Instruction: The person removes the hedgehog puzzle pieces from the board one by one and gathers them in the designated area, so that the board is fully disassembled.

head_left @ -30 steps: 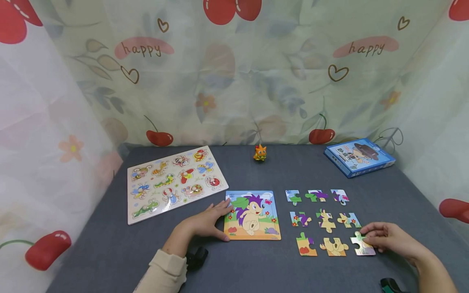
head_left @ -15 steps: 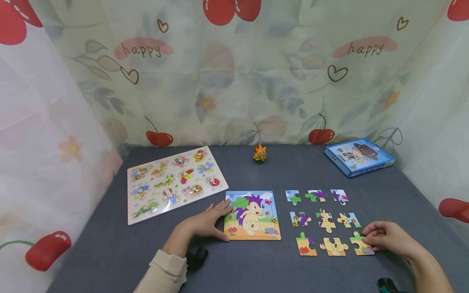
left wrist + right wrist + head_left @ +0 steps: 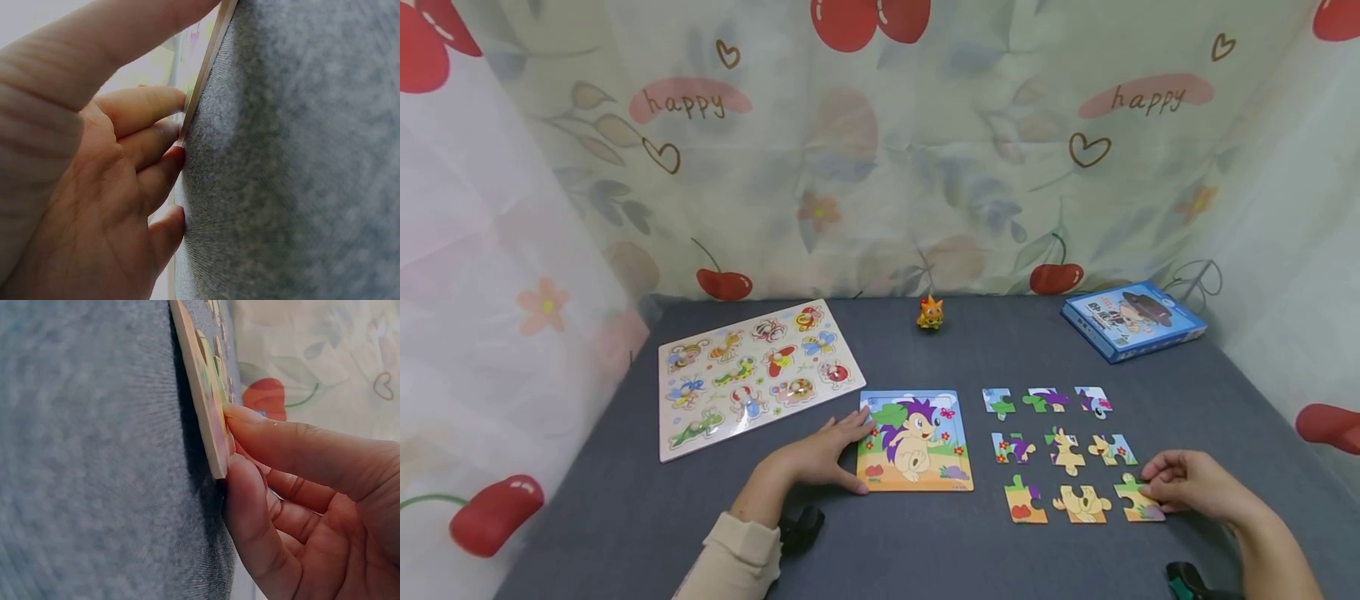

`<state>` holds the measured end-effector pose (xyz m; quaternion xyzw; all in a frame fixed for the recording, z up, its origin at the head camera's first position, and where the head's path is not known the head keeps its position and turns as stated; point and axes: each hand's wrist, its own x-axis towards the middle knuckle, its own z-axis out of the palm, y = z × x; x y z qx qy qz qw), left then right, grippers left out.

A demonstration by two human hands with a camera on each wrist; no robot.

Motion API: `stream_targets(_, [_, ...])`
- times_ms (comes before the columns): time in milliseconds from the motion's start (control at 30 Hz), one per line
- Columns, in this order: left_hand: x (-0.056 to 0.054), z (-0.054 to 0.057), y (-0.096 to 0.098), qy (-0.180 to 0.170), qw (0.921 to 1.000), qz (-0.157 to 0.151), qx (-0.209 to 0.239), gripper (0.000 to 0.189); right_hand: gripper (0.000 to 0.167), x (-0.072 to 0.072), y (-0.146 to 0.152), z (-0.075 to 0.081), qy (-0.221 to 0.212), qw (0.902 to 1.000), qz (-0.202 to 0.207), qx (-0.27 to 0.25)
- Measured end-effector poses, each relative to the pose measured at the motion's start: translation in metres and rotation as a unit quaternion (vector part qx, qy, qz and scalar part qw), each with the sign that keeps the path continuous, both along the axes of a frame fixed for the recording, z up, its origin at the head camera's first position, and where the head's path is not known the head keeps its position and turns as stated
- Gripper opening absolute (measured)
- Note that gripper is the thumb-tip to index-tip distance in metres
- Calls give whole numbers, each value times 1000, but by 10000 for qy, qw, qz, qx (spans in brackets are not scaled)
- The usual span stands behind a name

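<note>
A square hedgehog puzzle board (image 3: 916, 442) lies flat near the middle of the table. My left hand (image 3: 816, 454) rests along its left side, fingertips touching the edge, the thumb at the near corner; in the left wrist view those fingers (image 3: 150, 109) reach the board's thin rim. Loose jigsaw pieces lie in three rows to the right. At the near right end of these, my right hand (image 3: 1198, 487) pinches the corner jigsaw piece (image 3: 1138, 500) by its right edge. Up close in the right wrist view, thumb and finger hold the wooden piece (image 3: 206, 394) at its corner.
Back left lies an insect peg puzzle (image 3: 760, 375), its corner close to the hedgehog board. A small orange figurine (image 3: 930, 312) stands at the back middle. A blue box (image 3: 1135, 321) sits back right. Printed curtains (image 3: 917, 167) enclose the table (image 3: 955, 550).
The corner piece went from slightly tilted and shiny to lying flat in its row, with my right hand still at its edge. My left hand stayed on the board.
</note>
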<state>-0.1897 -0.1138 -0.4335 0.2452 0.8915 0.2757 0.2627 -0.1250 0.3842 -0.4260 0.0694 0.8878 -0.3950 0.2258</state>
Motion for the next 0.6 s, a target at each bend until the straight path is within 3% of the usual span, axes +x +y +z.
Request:
stream_targets(267, [-1,-1,0,30,10000,-15,36,87,29,-2,-2,2,89,9998,148,114])
stream_targets(600, [-2,1,3,138,9997,-210,-62,87,34,-1,-1,0,142,9985,28,520])
